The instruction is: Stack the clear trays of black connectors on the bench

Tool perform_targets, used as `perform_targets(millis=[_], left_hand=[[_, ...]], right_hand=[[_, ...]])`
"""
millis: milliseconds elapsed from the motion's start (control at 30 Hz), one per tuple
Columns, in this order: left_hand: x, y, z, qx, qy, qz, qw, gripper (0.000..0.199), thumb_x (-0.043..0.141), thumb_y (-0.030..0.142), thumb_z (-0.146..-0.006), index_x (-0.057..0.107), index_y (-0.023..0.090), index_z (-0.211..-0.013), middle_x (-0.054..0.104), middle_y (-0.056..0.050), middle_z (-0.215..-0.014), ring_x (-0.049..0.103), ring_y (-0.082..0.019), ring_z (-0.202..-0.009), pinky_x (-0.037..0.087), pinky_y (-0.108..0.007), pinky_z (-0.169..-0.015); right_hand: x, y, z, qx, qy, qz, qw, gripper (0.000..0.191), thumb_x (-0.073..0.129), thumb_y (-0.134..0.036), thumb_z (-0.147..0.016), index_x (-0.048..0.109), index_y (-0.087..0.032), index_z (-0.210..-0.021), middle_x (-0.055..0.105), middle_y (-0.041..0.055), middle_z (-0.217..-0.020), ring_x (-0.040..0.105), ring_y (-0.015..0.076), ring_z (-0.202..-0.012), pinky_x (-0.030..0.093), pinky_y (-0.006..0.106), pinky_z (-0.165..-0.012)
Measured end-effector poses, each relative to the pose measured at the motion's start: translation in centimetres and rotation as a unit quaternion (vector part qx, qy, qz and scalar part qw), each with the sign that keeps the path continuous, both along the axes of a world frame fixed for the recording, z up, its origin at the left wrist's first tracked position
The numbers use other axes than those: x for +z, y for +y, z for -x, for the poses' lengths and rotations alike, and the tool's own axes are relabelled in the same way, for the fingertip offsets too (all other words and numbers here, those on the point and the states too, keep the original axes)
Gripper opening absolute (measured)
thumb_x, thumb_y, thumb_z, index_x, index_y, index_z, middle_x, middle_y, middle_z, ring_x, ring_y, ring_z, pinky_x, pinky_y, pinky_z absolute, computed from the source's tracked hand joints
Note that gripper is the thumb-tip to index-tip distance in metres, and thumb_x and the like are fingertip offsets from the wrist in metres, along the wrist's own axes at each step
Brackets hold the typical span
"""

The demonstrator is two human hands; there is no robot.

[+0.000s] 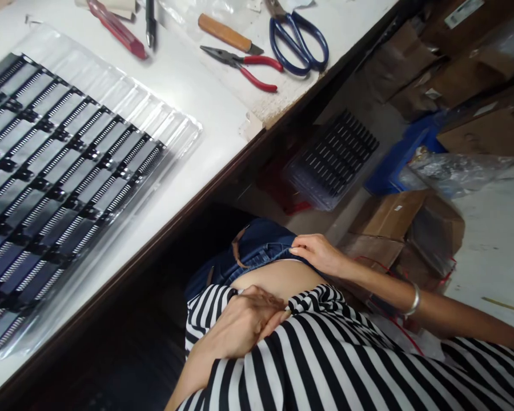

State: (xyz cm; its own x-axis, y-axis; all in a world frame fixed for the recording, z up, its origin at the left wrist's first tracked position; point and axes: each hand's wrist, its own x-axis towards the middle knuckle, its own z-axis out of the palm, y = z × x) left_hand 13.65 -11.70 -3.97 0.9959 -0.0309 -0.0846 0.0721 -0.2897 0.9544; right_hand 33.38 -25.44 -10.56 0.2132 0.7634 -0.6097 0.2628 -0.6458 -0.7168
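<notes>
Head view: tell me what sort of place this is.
Probably a small factory or assembly workshop. A clear plastic tray of black comb-like parts lies on a white workbench beside red-handled pliers and blue-handled scissors; cardboard boxes crowd the floor.

Striped shirt (325, 354) hem is gripped by the left hand (244, 322); jeans (261, 245) waistband is touched by the right hand (319, 254), bracelet (413, 301) worn at the wrist. On the white table (197, 85): clear tray (68, 177) of black parts, pliers (244, 65), blue scissors (297, 37), wooden-handled knife (227, 34)
</notes>
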Motion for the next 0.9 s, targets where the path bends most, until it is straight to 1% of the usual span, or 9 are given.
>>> perform_targets(millis=[100, 167, 267, 333, 467, 567, 633, 767, 900], left_hand=[[0.4, 0.0, -0.2, -0.009, 0.016, 0.008, 1.000, 0.033, 0.042, 0.021, -0.093, 0.069, 0.014, -0.075, 0.074, -0.007, -0.081, 0.069, -0.016, -0.084, 0.052, -0.024, -0.080], [0.5, 0.1, -0.1, -0.016, 0.033, 0.017, 0.999, 0.033, 0.043, 0.022, -0.093, 0.068, 0.016, -0.074, 0.074, -0.006, -0.081, 0.069, -0.017, -0.084, 0.052, -0.026, -0.081], [0.3, 0.2, 0.1, -0.014, 0.037, 0.020, 0.999, 0.032, 0.043, 0.023, -0.093, 0.067, 0.018, -0.074, 0.074, -0.004, -0.081, 0.069, -0.017, -0.085, 0.052, -0.028, -0.083], [0.2, 0.1, 0.3, -0.017, 0.028, 0.016, 0.999, 0.031, 0.042, 0.023, -0.093, 0.068, 0.018, -0.077, 0.074, -0.005, -0.083, 0.069, -0.017, -0.086, 0.051, -0.026, -0.084], [0.0, -0.1, 0.6, -0.009, 0.033, 0.022, 0.999, 0.034, 0.039, 0.023, -0.094, 0.070, 0.014, -0.085, 0.074, -0.010, -0.092, 0.068, -0.017, -0.094, 0.050, -0.025, -0.088], [-0.2, -0.2, 0.8, -0.001, 0.038, 0.023, 0.999, 0.034, 0.039, 0.025, -0.094, 0.070, 0.014, -0.085, 0.074, -0.009, -0.096, 0.068, -0.017, -0.094, 0.050, -0.026, -0.087], [-0.2, -0.1, 0.8, -0.007, 0.030, 0.020, 0.999, 0.033, 0.040, 0.026, -0.094, 0.070, 0.016, -0.085, 0.074, -0.007, -0.095, 0.069, -0.017, -0.092, 0.052, -0.026, -0.086], [-0.1, 0.0, 0.8, -0.003, 0.019, 0.026, 0.999, 0.033, 0.039, 0.024, -0.095, 0.070, 0.018, -0.085, 0.074, -0.005, -0.094, 0.069, -0.018, -0.092, 0.052, -0.029, -0.086], [-0.3, -0.7, 1.2, 0.025, -0.006, 0.022, 0.999, 0.035, 0.037, 0.025, -0.095, 0.070, 0.017, -0.085, 0.074, -0.007, -0.092, 0.069, -0.017, -0.092, 0.050, -0.027, -0.087]], right_hand=[[1.3, -0.7, 0.0, 0.048, 0.025, 0.012, 0.998, 0.014, 0.051, -0.034, -0.086, 0.051, -0.020, -0.086, 0.049, -0.0047, -0.063, 0.046, 0.0127, -0.052, 0.033, 0.025, -0.052], [1.9, -0.9, -0.6, 0.097, 0.049, 0.016, 0.994, 0.028, 0.062, -0.040, -0.080, 0.049, -0.021, -0.096, 0.050, -0.0052, -0.069, 0.048, 0.0121, -0.053, 0.036, 0.024, -0.051], [2.3, -0.7, -1.6, 0.161, 0.057, 0.015, 0.985, 0.056, 0.079, -0.044, -0.061, 0.050, -0.020, -0.102, 0.052, -0.0023, -0.082, 0.051, 0.0133, -0.063, 0.040, 0.024, -0.055], [2.4, -0.4, -1.8, 0.184, 0.041, 0.018, 0.982, 0.060, 0.082, -0.043, -0.057, 0.052, -0.019, -0.103, 0.053, -0.0013, -0.083, 0.051, 0.0139, -0.063, 0.040, 0.024, -0.055], [2.3, 0.3, -1.5, 0.197, -0.003, 0.016, 0.980, 0.043, 0.080, -0.036, -0.065, 0.059, -0.017, -0.097, 0.059, 0.0011, -0.078, 0.053, 0.0156, -0.064, 0.040, 0.026, -0.057], [1.7, 0.5, -1.3, 0.197, -0.032, 0.005, 0.980, 0.019, 0.071, -0.025, -0.076, 0.064, -0.017, -0.091, 0.063, 0.0023, -0.073, 0.056, 0.0166, -0.064, 0.038, 0.026, -0.059], [1.1, 0.5, -1.4, 0.192, -0.048, -0.001, 0.980, 0.005, 0.063, -0.018, -0.080, 0.065, -0.017, -0.085, 0.063, 0.0017, -0.067, 0.056, 0.0162, -0.061, 0.037, 0.026, -0.057], [0.6, 0.5, -1.4, 0.187, -0.060, -0.006, 0.980, 0.002, 0.063, -0.018, -0.079, 0.064, -0.018, -0.080, 0.064, -0.0001, -0.063, 0.056, 0.0151, -0.057, 0.035, 0.025, -0.054], [1.4, 1.0, -0.4, 0.194, -0.104, -0.032, 0.975, 0.011, 0.067, -0.025, -0.077, 0.060, -0.018, -0.081, 0.060, -0.0006, -0.064, 0.052, 0.0156, -0.057, 0.033, 0.026, -0.054]])
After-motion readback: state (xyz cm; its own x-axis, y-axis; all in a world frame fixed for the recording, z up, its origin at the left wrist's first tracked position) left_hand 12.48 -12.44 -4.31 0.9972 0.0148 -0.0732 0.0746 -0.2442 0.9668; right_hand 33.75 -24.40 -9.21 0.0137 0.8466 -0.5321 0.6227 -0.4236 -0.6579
